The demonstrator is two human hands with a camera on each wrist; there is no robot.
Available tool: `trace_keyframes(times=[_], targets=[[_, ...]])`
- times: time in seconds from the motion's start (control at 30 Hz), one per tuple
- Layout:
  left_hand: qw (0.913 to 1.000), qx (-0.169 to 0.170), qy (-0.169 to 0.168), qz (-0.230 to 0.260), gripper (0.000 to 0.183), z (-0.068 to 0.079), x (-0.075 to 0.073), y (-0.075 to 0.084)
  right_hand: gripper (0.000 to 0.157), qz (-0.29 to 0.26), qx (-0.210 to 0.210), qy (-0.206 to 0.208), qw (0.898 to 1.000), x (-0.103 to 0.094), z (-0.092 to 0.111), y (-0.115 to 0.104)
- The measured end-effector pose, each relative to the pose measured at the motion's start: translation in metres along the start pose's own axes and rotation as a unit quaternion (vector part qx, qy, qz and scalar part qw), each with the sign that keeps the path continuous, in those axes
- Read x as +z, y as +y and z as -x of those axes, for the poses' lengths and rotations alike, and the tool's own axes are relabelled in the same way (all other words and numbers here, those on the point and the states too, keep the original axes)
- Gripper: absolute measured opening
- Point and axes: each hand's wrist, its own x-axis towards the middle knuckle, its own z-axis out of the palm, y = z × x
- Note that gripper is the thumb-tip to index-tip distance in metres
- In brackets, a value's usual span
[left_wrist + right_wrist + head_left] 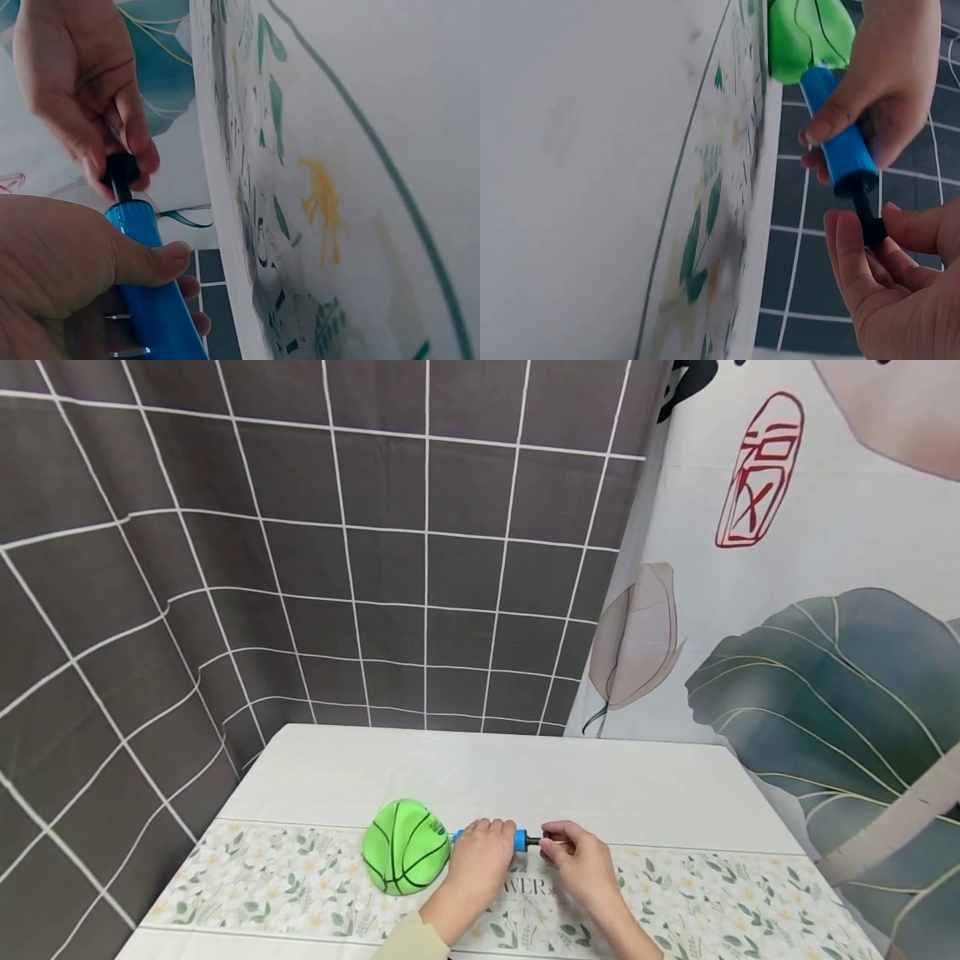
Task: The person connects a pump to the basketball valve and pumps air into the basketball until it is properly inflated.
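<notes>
A green ball (406, 847) with black basketball lines lies on the table, partly sunken and misshapen. Against its right side, a blue hand pump (838, 135) points its front end at the ball; the exact joint is too small to make out. My left hand (482, 860) wraps round the pump's blue barrel (154, 300). With thumb and fingers my right hand (582, 866) pinches the black handle (873, 231) at the pump's other end. A short stretch of black rod shows between barrel and handle.
The white table (480, 777) carries a floral printed band with lettering near the hands. Behind it hangs a dark grid-patterned cloth (382, 568), and a leaf-printed curtain (825, 693) borders the right side.
</notes>
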Motion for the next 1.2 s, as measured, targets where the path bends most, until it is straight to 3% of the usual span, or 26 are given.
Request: trace_keyframes(times=[0.4, 0.57, 0.87, 1.07, 1.2], targets=[[0.9999, 0.000, -0.006, 0.010, 0.020, -0.001, -0.001, -0.002, 0.028, -0.005, 0.056, 0.021, 0.998, -0.052, -0.004, 0.018], [0.9999, 0.000, -0.004, 0.009, 0.020, -0.001, 0.000, -0.002, 0.028, -0.010, 0.060, 0.030, 0.998, -0.060, -0.006, 0.023], [1.0000, -0.003, -0.006, 0.003, 0.021, -0.002, 0.000, -0.001, 0.026, 0.006, 0.033, 0.047, 0.998, -0.046, -0.004, 0.015], [0.9999, -0.002, -0.010, -0.005, 0.025, -0.002, -0.003, 0.002, 0.022, 0.033, 0.002, 0.041, 0.999, -0.022, -0.002, 0.005], [0.9999, -0.002, -0.008, -0.010, 0.023, -0.002, -0.005, 0.005, 0.020, 0.018, -0.017, 0.018, 1.000, -0.005, 0.000, -0.001]])
